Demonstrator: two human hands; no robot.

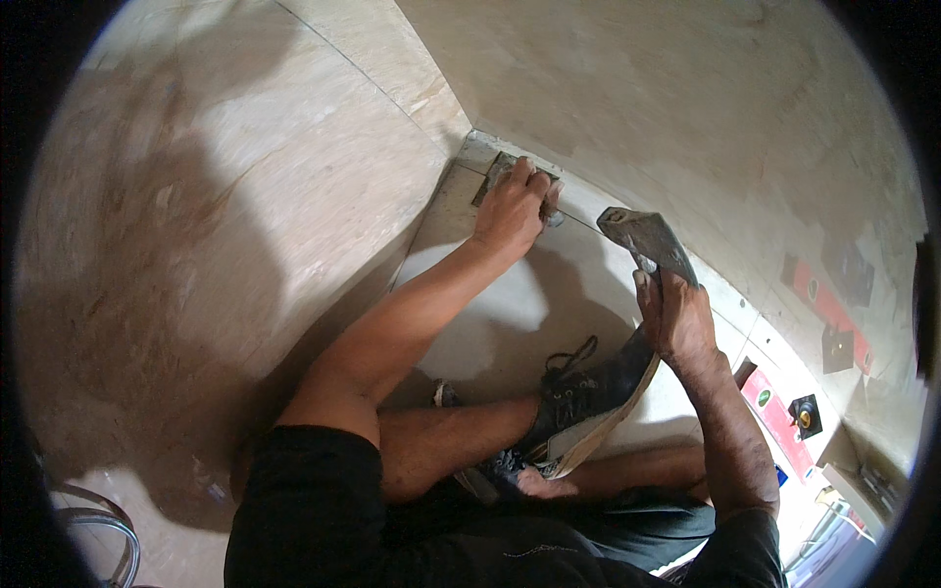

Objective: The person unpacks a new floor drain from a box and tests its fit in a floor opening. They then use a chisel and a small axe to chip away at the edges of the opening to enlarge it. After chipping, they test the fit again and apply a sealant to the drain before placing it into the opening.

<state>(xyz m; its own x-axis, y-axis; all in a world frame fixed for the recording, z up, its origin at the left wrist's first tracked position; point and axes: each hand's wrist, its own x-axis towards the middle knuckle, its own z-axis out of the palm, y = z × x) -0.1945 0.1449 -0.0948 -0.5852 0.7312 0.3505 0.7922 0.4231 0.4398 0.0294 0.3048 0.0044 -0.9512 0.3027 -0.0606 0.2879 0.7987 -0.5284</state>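
Note:
In the far corner of the tiled floor, my left hand (512, 211) is closed over a dark square patch (487, 186) set in the tile. A small greyish, rounded end (556, 219) shows beside its fingers; the rest of whatever it grips is hidden. Off to the right, my right hand (678, 318) is wrapped round the handle of a hammer, close below the head. The worn grey hammer head (647, 238) is raised above the floor, apart from the left hand.
Large beige slabs (196, 196) and a wall (667, 88) meet at the corner. My black laced shoe (583, 402) is below the right hand. A red spirit level (776, 421) and a black square piece (806, 417) lie at right. A shiny curved metal tube (123, 539) is lower left.

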